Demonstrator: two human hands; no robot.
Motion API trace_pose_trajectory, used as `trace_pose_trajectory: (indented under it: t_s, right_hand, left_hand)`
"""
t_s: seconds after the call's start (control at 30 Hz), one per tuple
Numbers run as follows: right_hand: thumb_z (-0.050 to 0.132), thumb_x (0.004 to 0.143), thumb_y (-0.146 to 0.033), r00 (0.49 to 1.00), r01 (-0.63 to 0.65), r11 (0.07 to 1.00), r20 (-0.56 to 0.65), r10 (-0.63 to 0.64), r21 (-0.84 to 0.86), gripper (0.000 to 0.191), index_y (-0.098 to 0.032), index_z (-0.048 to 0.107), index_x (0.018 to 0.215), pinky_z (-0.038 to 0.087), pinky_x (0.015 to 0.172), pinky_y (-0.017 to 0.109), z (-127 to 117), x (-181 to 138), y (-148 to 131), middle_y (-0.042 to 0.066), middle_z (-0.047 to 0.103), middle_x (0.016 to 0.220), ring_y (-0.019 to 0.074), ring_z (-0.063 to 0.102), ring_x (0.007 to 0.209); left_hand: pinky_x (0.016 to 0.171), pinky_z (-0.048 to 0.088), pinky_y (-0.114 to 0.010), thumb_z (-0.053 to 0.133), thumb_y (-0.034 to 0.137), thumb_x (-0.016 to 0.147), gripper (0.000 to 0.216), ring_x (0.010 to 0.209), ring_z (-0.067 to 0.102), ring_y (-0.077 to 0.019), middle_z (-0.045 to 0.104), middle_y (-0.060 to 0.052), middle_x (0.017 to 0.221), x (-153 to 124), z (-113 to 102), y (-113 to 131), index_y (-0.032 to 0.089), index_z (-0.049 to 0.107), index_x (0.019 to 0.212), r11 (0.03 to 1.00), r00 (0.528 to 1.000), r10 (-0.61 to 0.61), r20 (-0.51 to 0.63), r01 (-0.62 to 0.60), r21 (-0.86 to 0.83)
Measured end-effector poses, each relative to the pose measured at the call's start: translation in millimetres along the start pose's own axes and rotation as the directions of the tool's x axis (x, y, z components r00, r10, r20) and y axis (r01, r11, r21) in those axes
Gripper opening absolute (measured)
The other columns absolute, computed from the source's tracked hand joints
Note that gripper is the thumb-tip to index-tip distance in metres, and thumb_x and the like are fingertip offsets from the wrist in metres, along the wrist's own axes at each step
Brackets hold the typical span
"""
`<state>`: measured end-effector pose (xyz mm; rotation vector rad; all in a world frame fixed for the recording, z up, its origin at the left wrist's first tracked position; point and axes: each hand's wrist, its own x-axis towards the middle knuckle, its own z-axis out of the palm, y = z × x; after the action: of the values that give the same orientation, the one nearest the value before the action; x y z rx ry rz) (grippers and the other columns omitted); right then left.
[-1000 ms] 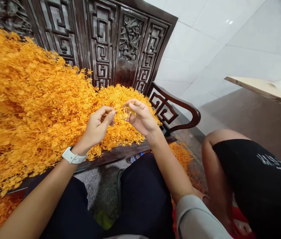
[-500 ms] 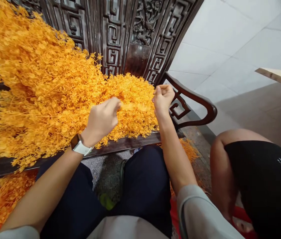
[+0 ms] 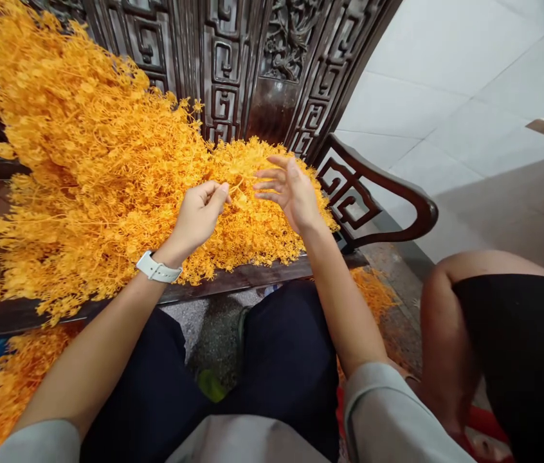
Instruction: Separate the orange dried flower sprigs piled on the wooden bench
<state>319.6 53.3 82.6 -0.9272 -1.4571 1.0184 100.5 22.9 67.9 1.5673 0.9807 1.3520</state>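
A big heap of orange-yellow artificial flower sprigs (image 3: 108,167) covers the seat of a dark carved wooden bench. My left hand (image 3: 199,215), with a pale watch band at its wrist, pinches the thin stem of an orange sprig (image 3: 237,186) between thumb and fingertips, over the front of the heap. To its right, my right hand (image 3: 291,193) is spread with fingers apart, pointing toward that sprig; nothing is visibly gripped in it. The sprig's far end blends into the orange heap behind.
The bench's carved back (image 3: 224,58) rises behind the heap, and its curved armrest (image 3: 421,212) juts out at right. More orange sprigs (image 3: 26,373) lie low at left and on the floor by the armrest. Another person's bent knee (image 3: 450,289) is close at right.
My right hand has gone from closed fingers near the armrest to spread fingers further left. My left hand has turned, and the pinched stem now shows. The view has shifted slightly.
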Motion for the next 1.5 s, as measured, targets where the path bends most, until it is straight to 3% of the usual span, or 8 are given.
trace_pose_trajectory:
  t_s: [0.1,0.3,0.73,0.93,1.1,1.23,1.33,1.5]
  right_hand:
    - [0.067,0.092,-0.077,0.998,-0.018,0.997,0.068,0.013,0.079,0.055,-0.023,0.068,0.104,0.054,0.064,0.027,20,-7,-7,0.003,0.065,0.081,0.0153,0.063,0.075]
    - [0.075,0.095,-0.06,0.983,0.05,0.996,-0.178,-0.035,0.076,0.05,-0.022,0.056,0.07,0.033,0.046,0.024,23,1,4,-0.004,0.044,0.054,0.0084,0.038,0.049]
    - [0.078,0.086,-0.071,0.957,-0.061,0.904,-0.232,0.173,0.423,0.055,-0.024,0.052,0.078,0.029,0.047,0.028,27,18,13,-0.008,0.038,0.054,0.0076,0.029,0.048]
    - [0.071,0.094,-0.052,0.797,-0.135,0.943,-0.533,0.286,0.304,0.035,-0.025,0.049,0.092,0.039,0.052,0.024,-30,37,41,-0.008,0.043,0.061,0.0093,0.04,0.053]
    - [0.085,0.08,-0.037,0.867,-0.293,0.948,-0.384,0.318,0.123,0.051,-0.019,0.062,0.122,0.051,0.058,0.03,-30,32,70,0.008,0.07,0.097,0.018,0.063,0.072]
    - [0.077,0.09,-0.053,0.928,-0.069,0.992,-0.371,0.024,-0.11,0.044,-0.022,0.071,0.122,0.054,0.067,0.028,-11,30,60,0.012,0.07,0.118,0.019,0.065,0.09]
    - [0.065,0.095,-0.07,0.996,0.012,1.0,-0.087,-0.012,0.004,0.051,-0.023,0.074,0.113,0.055,0.068,0.028,11,15,31,0.01,0.073,0.108,0.0166,0.066,0.084]
    - [0.077,0.086,-0.074,0.951,0.047,0.998,0.305,-0.054,0.032,0.054,-0.02,0.069,0.082,0.049,0.062,0.029,40,-5,5,0.0,0.067,0.07,0.0117,0.059,0.063]
  left_hand:
    - [0.052,0.024,-0.029,0.06,0.051,0.102,0.041,0.053,0.032,-0.0123,0.037,0.004,0.058,-2,5,1,0.022,0.055,0.073,0.994,0.998,0.028,0.052,-0.034,0.101]
    - [0.058,0.03,-0.032,0.05,0.045,0.106,0.045,0.059,0.039,-0.0144,0.042,0.001,0.06,-5,12,15,0.022,0.047,0.068,0.954,0.981,0.083,0.176,-0.129,0.271]
    - [0.056,0.029,-0.03,0.053,0.053,0.105,0.047,0.059,0.037,-0.0139,0.042,0.001,0.064,-13,24,23,0.022,0.047,0.07,0.993,0.979,0.042,0.2,-0.063,0.103]
    - [0.047,0.023,-0.029,0.058,0.062,0.103,0.049,0.05,0.03,-0.0112,0.035,0.004,0.058,-34,11,45,0.023,0.051,0.073,0.998,0.979,0.008,0.205,0.004,-0.058]
    - [0.042,0.018,-0.026,0.066,0.064,0.097,0.044,0.045,0.027,-0.0092,0.036,0.006,0.056,-24,5,26,0.023,0.06,0.084,0.979,0.989,-0.124,0.077,0.134,-0.154]
    - [0.041,0.018,-0.025,0.065,0.06,0.099,0.039,0.043,0.026,-0.0078,0.04,0.007,0.057,-15,6,17,0.024,0.059,0.089,0.967,0.984,-0.18,0.009,0.178,-0.182]
    - [0.04,0.018,-0.023,0.064,0.058,0.099,0.035,0.041,0.027,-0.007,0.045,0.007,0.059,-11,7,14,0.024,0.056,0.096,0.954,0.973,-0.23,-0.013,0.223,-0.199]
    - [0.04,0.019,-0.023,0.064,0.062,0.098,0.038,0.042,0.028,-0.0079,0.042,0.007,0.059,-9,6,9,0.025,0.056,0.098,0.966,0.982,-0.191,0.006,0.189,-0.178]
